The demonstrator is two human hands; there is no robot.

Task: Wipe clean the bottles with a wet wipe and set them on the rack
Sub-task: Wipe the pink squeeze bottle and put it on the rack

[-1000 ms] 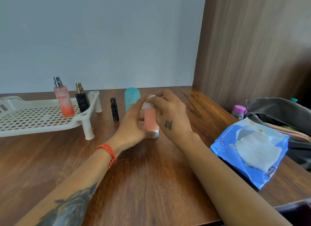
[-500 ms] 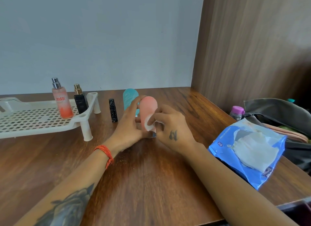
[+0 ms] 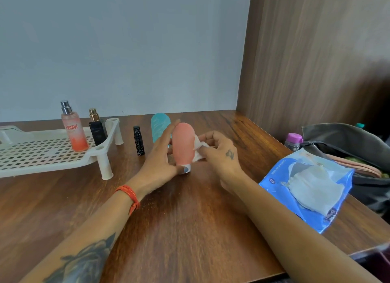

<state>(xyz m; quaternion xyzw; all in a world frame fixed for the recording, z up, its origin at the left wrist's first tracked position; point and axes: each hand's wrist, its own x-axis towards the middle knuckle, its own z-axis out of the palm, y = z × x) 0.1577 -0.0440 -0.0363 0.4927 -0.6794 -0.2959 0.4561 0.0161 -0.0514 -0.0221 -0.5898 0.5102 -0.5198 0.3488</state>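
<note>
Centrally, the left hand (image 3: 160, 156) is gripping the pink bottle (image 3: 183, 143) upright on the surface (image 3: 190, 219), while the right hand (image 3: 219, 150) is pinching a wet wipe (image 3: 198, 151) against the bottle's side. Behind it a teal bottle (image 3: 159, 127) and black tube (image 3: 138, 140) are standing. Leftward, the white rack (image 3: 42, 156) is carrying an orange spray bottle (image 3: 72, 131) and black perfume bottle (image 3: 96, 130); a blue wipes pack (image 3: 306, 188) is lying right.
</note>
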